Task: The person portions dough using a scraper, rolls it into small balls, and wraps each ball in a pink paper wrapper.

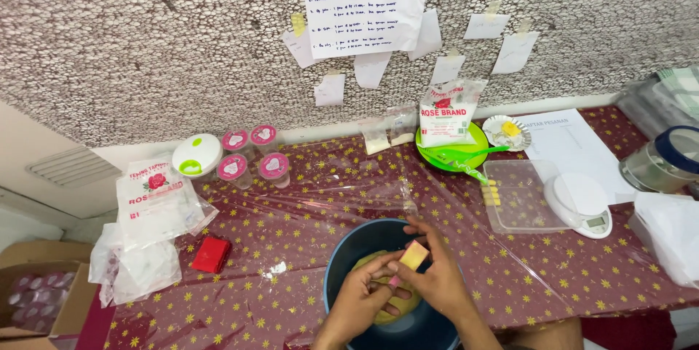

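Note:
A dark blue bowl (pixel 342 252) stands at the table's near edge with a lump of yellowish dough (pixel 371 261) inside. Both hands are over the bowl. My right hand (pixel 440 281) holds a small pale yellow block with a pink edge (pixel 413 254) between its fingertips. My left hand (pixel 358 299) touches the lower pink end of the same block, its fingers curled above the dough.
The table has a maroon star-print cloth under clear plastic (pixel 306 197). On it are a white kitchen scale (pixel 582 204), a clear tray (pixel 520 197), a flour bag on a green plate (pixel 445 113), sealed pink-lidded cups (pixel 251 153), plastic bags (pixel 149 204) and a red packet (pixel 211 254).

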